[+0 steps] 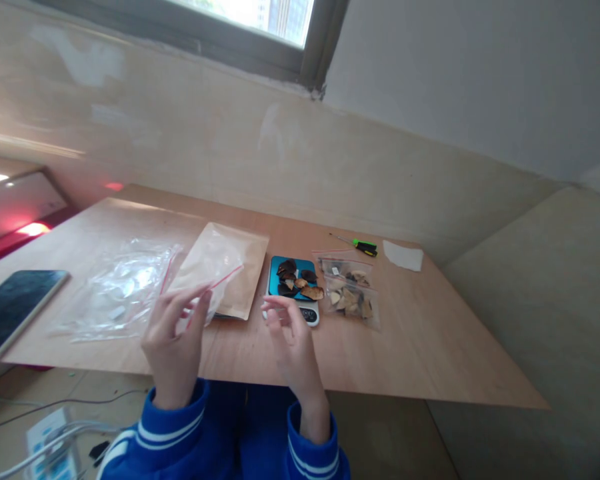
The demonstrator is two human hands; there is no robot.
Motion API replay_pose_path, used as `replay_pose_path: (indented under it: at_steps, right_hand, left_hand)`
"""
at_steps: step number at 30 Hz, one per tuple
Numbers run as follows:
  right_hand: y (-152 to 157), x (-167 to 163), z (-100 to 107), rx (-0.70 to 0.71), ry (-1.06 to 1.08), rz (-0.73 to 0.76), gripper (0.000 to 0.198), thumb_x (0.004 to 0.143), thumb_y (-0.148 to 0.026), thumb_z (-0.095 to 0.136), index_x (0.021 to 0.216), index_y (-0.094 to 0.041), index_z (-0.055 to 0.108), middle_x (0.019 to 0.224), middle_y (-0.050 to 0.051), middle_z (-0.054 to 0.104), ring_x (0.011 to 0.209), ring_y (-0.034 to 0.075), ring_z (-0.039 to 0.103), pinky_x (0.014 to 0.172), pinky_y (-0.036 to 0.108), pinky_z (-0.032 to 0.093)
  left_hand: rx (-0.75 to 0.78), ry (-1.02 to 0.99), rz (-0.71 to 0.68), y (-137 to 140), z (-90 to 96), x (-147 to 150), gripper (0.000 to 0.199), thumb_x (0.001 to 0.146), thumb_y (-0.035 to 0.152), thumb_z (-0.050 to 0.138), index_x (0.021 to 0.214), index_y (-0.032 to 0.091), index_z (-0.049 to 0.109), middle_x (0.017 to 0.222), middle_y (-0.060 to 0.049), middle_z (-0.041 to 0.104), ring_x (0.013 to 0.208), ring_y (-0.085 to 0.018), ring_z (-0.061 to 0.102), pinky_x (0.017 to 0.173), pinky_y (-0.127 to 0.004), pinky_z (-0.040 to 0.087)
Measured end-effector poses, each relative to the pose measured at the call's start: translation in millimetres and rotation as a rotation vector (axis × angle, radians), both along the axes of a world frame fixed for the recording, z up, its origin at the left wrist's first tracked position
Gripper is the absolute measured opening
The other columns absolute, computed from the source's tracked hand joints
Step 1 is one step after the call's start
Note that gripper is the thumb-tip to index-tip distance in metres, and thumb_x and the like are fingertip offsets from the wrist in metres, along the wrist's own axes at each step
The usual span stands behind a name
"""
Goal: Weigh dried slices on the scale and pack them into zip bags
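Note:
My left hand (177, 333) pinches a clear zip bag (225, 277) with a red strip along its top, held above a brown kraft paper pouch (247, 267). In front of the scale, my right hand (291, 333) hovers with its fingers apart and nothing visible between them. Several dark brown, curved shell-like pieces (310, 292) lie on the blue plate of a small digital scale (271, 283). Right of the scale are filled zip bags (353, 300) holding tan and dark chunks.
Clear plastic bags (115, 287) are heaped at the left, beside a tablet-like device (17, 307). A green-and-black screwdriver (363, 247) and a white paper piece (403, 255) lie at the back right. The wooden table (430, 340) ends near my sleeves; cables (70, 430) run below.

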State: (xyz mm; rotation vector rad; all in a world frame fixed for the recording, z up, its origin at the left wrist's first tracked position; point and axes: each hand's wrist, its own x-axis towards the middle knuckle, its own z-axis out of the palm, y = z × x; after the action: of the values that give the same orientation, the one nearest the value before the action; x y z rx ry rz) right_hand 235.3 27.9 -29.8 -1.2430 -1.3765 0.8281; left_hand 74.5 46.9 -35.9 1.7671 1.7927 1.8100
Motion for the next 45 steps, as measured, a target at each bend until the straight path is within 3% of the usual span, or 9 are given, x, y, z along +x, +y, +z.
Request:
replay_pose_path:
  at_steps: [6,13,18,21,25,28,31,36,45]
  right_hand:
    - [-2,-33,5,-0.040,0.160,0.059,0.027,0.095,-0.035,0.048,0.119,-0.023,0.050,0.099,0.004,0.067,0.086,0.016,0.067,0.077,0.028,0.055]
    - [8,-18,-9,-0.005,0.144,-0.138,0.018,0.092,-0.033,0.049,0.102,-0.021,0.058,0.094,0.004,0.067,0.079,0.016,0.065,0.074,0.029,0.054]
    - [19,14,-31,-0.032,0.125,-0.391,0.019,0.086,-0.034,0.052,0.093,-0.018,0.061,0.083,0.004,0.067,0.069,0.017,0.061,0.066,0.029,0.051]
    - [19,34,-38,-0.086,0.077,-0.246,0.022,0.084,-0.038,0.058,0.093,-0.019,0.063,0.077,0.002,0.066,0.067,0.016,0.061,0.061,0.027,0.051]
    - [17,51,-36,-0.014,-0.165,-0.074,0.030,0.091,-0.045,0.051,0.107,-0.024,0.066,0.108,0.007,0.067,0.101,0.021,0.062,0.088,0.035,0.050]
    - [27,58,-38,0.104,-0.386,-0.252,0.033,0.093,-0.045,0.047,0.113,-0.025,0.064,0.119,0.009,0.061,0.120,0.025,0.052,0.106,0.047,0.036]
    - [45,60,-47,0.083,-0.584,-0.346,0.036,0.090,-0.042,0.054,0.119,-0.024,0.064,0.127,0.014,0.053,0.126,0.030,0.045,0.107,0.053,0.032]
    - [66,53,-60,0.015,-0.766,-0.312,0.041,0.083,-0.033,0.065,0.124,-0.029,0.063,0.130,0.015,0.051,0.119,0.037,0.046,0.098,0.057,0.038]
    - [65,55,-58,0.084,-0.794,-0.310,0.028,0.087,-0.020,0.060,0.113,-0.025,0.070,0.114,0.011,0.063,0.104,0.028,0.054,0.092,0.044,0.045]
  left_hand:
    - [-0.037,0.092,-0.370,-4,1.3,25,0.026,0.092,0.021,0.053,0.115,0.027,0.065,0.098,-0.003,0.065,0.085,-0.014,0.064,0.075,-0.025,0.055]
    - [-0.116,0.092,-0.656,-1,3.3,22,0.041,0.090,0.015,0.050,0.128,0.028,0.057,0.106,-0.003,0.063,0.080,-0.010,0.064,0.071,-0.021,0.057]
    - [-0.091,-0.006,-0.465,-5,2.6,11,0.019,0.088,0.020,0.056,0.101,0.024,0.069,0.101,-0.004,0.064,0.093,-0.016,0.064,0.070,-0.023,0.056]
    - [-0.095,-0.081,-0.383,-6,2.3,7,0.013,0.086,0.022,0.058,0.091,0.022,0.070,0.094,-0.003,0.063,0.089,-0.016,0.063,0.066,-0.024,0.055]
    - [-0.160,-0.053,-0.310,-4,3.5,7,0.019,0.087,0.021,0.052,0.092,0.022,0.070,0.091,-0.002,0.064,0.081,-0.014,0.062,0.064,-0.023,0.052]
    - [-0.202,-0.038,-0.271,-4,4.3,9,0.022,0.086,0.020,0.051,0.094,0.023,0.071,0.091,-0.001,0.065,0.076,-0.012,0.060,0.062,-0.022,0.049]
    - [-0.207,-0.052,-0.251,-4,4.5,11,0.025,0.085,0.017,0.049,0.094,0.023,0.071,0.092,-0.001,0.064,0.072,-0.011,0.058,0.059,-0.022,0.047]
    - [-0.219,-0.073,-0.237,-4,4.8,13,0.028,0.083,0.015,0.047,0.096,0.023,0.071,0.091,0.000,0.063,0.067,-0.010,0.056,0.055,-0.021,0.044]
    - [-0.250,-0.086,-0.235,-3,1.3,8,0.027,0.085,0.016,0.047,0.097,0.023,0.070,0.094,0.000,0.064,0.070,-0.010,0.055,0.060,-0.022,0.045]
